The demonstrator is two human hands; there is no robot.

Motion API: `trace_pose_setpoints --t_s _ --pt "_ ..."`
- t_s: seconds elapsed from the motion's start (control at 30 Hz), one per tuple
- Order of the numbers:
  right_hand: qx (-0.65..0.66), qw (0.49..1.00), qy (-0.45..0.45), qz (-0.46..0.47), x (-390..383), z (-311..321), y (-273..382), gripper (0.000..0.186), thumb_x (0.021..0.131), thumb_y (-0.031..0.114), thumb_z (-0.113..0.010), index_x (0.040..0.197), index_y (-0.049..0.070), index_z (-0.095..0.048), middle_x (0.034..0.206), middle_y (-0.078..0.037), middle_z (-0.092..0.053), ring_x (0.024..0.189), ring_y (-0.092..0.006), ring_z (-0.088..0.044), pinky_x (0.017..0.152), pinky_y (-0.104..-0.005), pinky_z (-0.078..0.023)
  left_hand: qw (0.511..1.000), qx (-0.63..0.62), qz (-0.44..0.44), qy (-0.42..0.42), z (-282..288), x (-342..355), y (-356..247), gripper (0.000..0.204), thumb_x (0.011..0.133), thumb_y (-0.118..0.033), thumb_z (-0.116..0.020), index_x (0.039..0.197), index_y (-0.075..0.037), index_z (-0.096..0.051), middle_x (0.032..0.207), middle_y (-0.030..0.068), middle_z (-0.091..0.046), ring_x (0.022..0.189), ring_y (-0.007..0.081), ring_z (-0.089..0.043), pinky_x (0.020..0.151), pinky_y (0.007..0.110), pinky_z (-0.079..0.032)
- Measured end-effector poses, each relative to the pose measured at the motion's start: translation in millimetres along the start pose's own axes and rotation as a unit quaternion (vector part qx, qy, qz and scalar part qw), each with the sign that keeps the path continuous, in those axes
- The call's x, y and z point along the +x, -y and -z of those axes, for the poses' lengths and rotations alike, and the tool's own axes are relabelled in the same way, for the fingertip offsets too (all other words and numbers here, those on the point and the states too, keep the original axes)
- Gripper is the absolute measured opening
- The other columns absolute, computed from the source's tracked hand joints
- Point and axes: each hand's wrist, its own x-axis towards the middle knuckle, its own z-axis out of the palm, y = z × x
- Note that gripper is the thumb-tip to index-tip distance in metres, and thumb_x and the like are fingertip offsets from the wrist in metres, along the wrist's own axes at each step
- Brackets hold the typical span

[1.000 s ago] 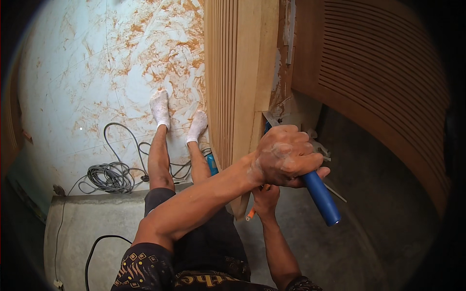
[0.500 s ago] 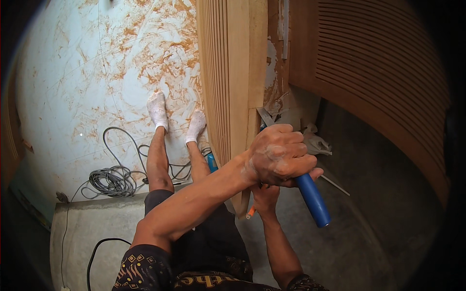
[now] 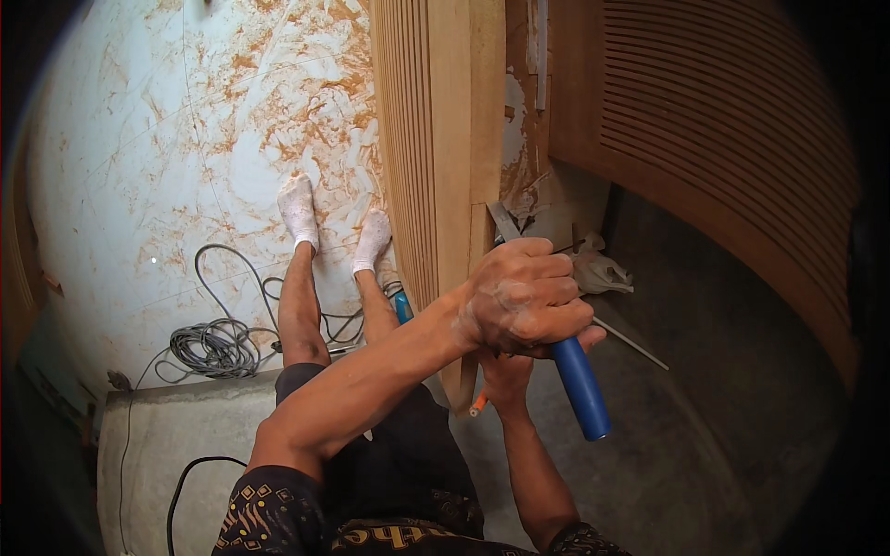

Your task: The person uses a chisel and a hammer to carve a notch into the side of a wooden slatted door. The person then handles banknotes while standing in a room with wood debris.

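My left hand [image 3: 524,296], reaching across to the right, is closed in a fist round the blue handle [image 3: 582,389] of a hand tool. Beyond the fist a flat grey metal piece [image 3: 503,221] shows beside the door's edge; it lines up with the handle, but the join is hidden. Below that fist is my right hand [image 3: 507,378], largely covered by it. An orange rod [image 3: 477,404] with a pale round end sticks out of the right hand, close to the door edge. The slatted wooden door [image 3: 454,139] stands on edge alongside both hands.
Another slatted wooden panel [image 3: 723,120] leans at the right. A crumpled plastic bag [image 3: 603,269] and a thin pale stick [image 3: 632,343] lie past my hands. Coiled grey cable [image 3: 215,350] and a blue tool [image 3: 400,306] are near my feet on the stained white floor [image 3: 120,185].
My left fist and the blue handle have shifted slightly left, and the handle's free end has swung left and a little down. My right hand stays nearly in place.
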Motion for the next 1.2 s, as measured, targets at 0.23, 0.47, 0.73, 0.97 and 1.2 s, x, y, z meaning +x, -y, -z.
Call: trace_pose_setpoints --t_s 0.23,0.47,0.73,0.97,1.2 --pt "0.012 1.000 0.000 -0.006 1.4 -3.8 6.7 0.041 0.083 0.011 -0.081 0.118 0.000 -0.063 0.113 -0.006 -0.068 0.105 -0.0149 -0.064 0.089 -0.0311 -0.050 1.000 -0.008 0.004 -0.017 0.3 1.5 0.1 0.042 0.076 -0.033 -0.078 0.055 -0.017 -0.046 0.050 -0.0045 -0.036 0.047 0.0130 -0.043 0.046 0.030 -0.030" --pt "-0.010 0.998 0.021 -0.051 2.6 -1.2 11.2 0.044 0.083 0.012 -0.082 0.120 -0.001 -0.062 0.114 -0.008 -0.068 0.107 -0.0166 -0.064 0.091 -0.0320 -0.050 0.999 0.005 0.040 -0.004 1.7 9.7 -3.8 0.048 0.082 -0.031 -0.076 0.054 -0.017 -0.040 0.048 -0.0045 -0.033 0.044 0.0132 -0.040 0.044 0.031 -0.029" --pt "-0.025 0.999 -0.016 -0.027 -0.3 10.7 3.6 0.035 0.092 0.018 -0.075 0.118 -0.001 -0.062 0.111 -0.009 -0.068 0.103 -0.0160 -0.064 0.089 -0.0306 -0.050 0.998 -0.012 0.064 -0.023 -4.8 14.6 -4.2 0.045 0.082 -0.028 -0.074 0.054 -0.016 -0.041 0.046 -0.0032 -0.035 0.043 0.0144 -0.040 0.044 0.033 -0.029" --pt "0.066 0.992 -0.102 0.025 -8.5 52.4 86.3 0.024 0.104 0.024 -0.057 0.115 0.003 -0.052 0.081 -0.004 -0.056 0.063 -0.0161 -0.057 0.061 -0.0338 -0.053 0.995 0.009 0.092 -0.045 -0.6 23.5 -6.2 0.040 0.076 -0.023 -0.077 0.053 -0.014 -0.045 0.046 -0.0006 -0.037 0.042 0.0169 -0.040 0.043 0.034 -0.029" --pt "0.180 0.974 -0.103 0.092 -57.8 104.5 181.1 0.035 0.092 0.029 -0.073 0.101 0.006 -0.048 0.071 -0.004 -0.048 0.048 -0.0121 -0.045 0.041 -0.0248 -0.043 0.993 0.000 0.105 -0.061 -2.9 29.6 -6.3 0.040 0.075 -0.019 -0.077 0.053 -0.013 -0.045 0.047 0.0019 -0.041 0.042 0.0198 -0.043 0.042 0.035 -0.030"
